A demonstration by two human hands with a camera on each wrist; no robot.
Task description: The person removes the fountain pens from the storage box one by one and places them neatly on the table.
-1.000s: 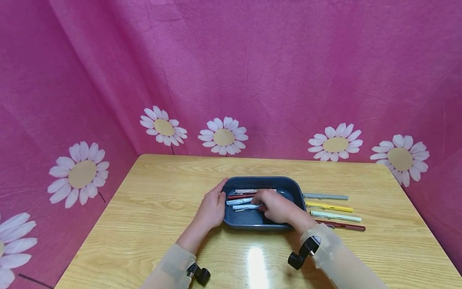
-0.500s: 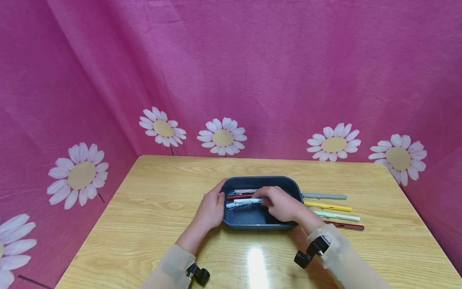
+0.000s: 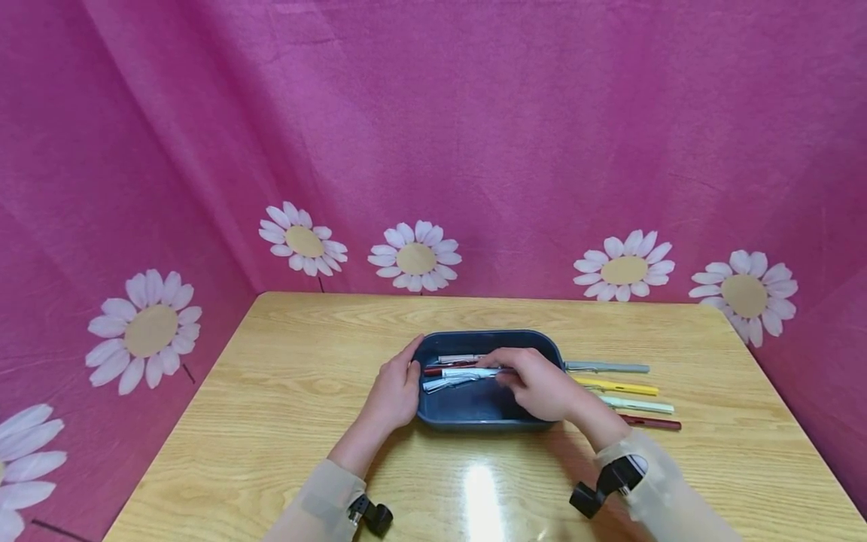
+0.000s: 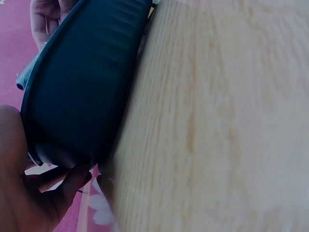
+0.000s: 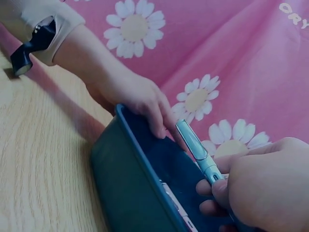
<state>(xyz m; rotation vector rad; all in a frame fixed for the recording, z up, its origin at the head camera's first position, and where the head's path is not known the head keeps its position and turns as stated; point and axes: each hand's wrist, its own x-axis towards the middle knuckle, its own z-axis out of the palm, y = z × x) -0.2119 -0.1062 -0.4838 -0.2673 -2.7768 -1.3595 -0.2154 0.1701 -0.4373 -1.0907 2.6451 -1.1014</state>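
My right hand (image 3: 538, 384) pinches a pale blue pen (image 3: 467, 373) between thumb and fingers, low over the dark blue tray (image 3: 474, 424). In the right wrist view this capped pen (image 5: 195, 145) slants up, its clip end foremost. My left hand (image 3: 398, 388) grips the tray's left end, thumb at the rim and fingers along the outer wall. Inside the tray lie another pale blue pen (image 3: 439, 385), a dark red pen (image 3: 432, 372) and a whitish pen (image 3: 455, 358). The right hand hides the right ends of these pens.
Right of the tray, roughly in a row on the wooden table (image 3: 325, 339), lie a grey pen (image 3: 609, 367), a yellow pen (image 3: 630, 388), a mint pen (image 3: 643, 406) and a dark red pen (image 3: 653, 424). A pink curtain (image 3: 440, 135) with daisies borders the table.
My right hand has lifted a pale blue pen from the front of the group and shifted slightly right, the pen now crossing over the others. My left hand has stayed on the tray.
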